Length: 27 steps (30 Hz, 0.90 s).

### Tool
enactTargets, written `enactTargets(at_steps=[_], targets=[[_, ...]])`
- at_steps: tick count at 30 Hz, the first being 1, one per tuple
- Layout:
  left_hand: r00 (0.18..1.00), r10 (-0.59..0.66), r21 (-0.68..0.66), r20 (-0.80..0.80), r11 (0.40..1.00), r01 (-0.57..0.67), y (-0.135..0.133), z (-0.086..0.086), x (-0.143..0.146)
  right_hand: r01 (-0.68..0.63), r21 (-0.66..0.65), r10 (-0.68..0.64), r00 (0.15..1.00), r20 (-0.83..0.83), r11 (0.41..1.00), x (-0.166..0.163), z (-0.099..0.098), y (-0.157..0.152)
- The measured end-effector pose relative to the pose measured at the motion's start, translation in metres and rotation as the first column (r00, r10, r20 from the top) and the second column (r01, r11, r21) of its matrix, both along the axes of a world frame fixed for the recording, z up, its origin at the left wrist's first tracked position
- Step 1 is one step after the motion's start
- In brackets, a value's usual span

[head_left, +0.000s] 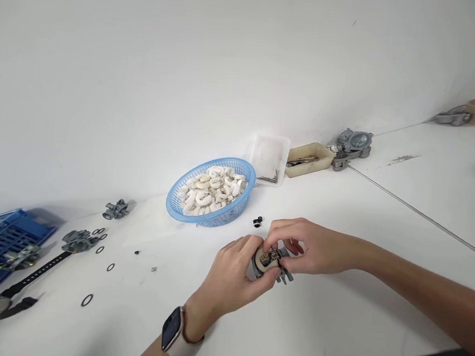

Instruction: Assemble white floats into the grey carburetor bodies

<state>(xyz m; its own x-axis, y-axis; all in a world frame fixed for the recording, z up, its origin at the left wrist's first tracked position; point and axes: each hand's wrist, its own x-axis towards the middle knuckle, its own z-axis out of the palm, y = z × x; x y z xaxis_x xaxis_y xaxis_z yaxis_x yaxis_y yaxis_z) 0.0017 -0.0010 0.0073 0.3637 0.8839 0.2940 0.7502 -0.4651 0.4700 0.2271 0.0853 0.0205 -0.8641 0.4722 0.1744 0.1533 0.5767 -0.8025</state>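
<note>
A grey metal carburetor point(282, 274) with a white float and brass jets sits between my two hands over the white table. My left hand point(234, 273) is wrapped round its left side, the thumb along the front and the fingers behind. From the right, my right hand point(304, 246) bends its thumb and fingertips onto the carburetor near the float's hinge side. Whether a small part is pinched in those fingertips is hidden. Just behind the hands lies a small black part point(257, 222).
A blue basket point(176, 208) of white floats stands behind, beside a clear tray point(269, 147) of pins and a beige tray point(321, 161). More carburetors point(80, 240), several black rings point(87, 300), a black-strapped watch point(0, 306) and a blue crate point(43, 232) lie left. Metal bowls point(354, 141) stand back right.
</note>
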Motion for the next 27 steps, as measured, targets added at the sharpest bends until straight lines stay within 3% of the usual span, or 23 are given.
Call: enactTargets(at_steps=[12, 17, 22, 25, 27], targets=[[1.0, -0.004, 0.048, -0.025, 0.999, 0.005, 0.0, -0.004, -0.003, -0.017, 0.037, 0.017, 1.0, 0.015, 0.999, 0.001, 0.005, -0.001], [0.994, -0.041, 0.13, 0.101, 0.991, 0.028, 0.004, -0.01, -0.014, -0.041, 0.118, 0.04, 0.999, 0.016, 0.992, -0.006, -0.002, -0.01], [0.988, -0.026, 0.209, 0.153, 0.978, -0.007, 0.005, -0.012, -0.021, 0.003, 0.261, 0.003, 1.0, -0.021, 0.965, -0.014, -0.016, -0.012], [0.991, -0.033, 0.234, 0.126, 0.972, 0.003, 0.005, -0.011, -0.02, 0.078, 0.268, -0.074, 0.997, -0.023, 0.96, -0.004, -0.006, 0.001], [0.995, -0.038, 0.245, 0.093, 0.969, 0.014, 0.004, -0.011, -0.018, 0.199, 0.252, -0.197, 0.98, -0.033, 0.947, 0.012, 0.007, 0.016]])
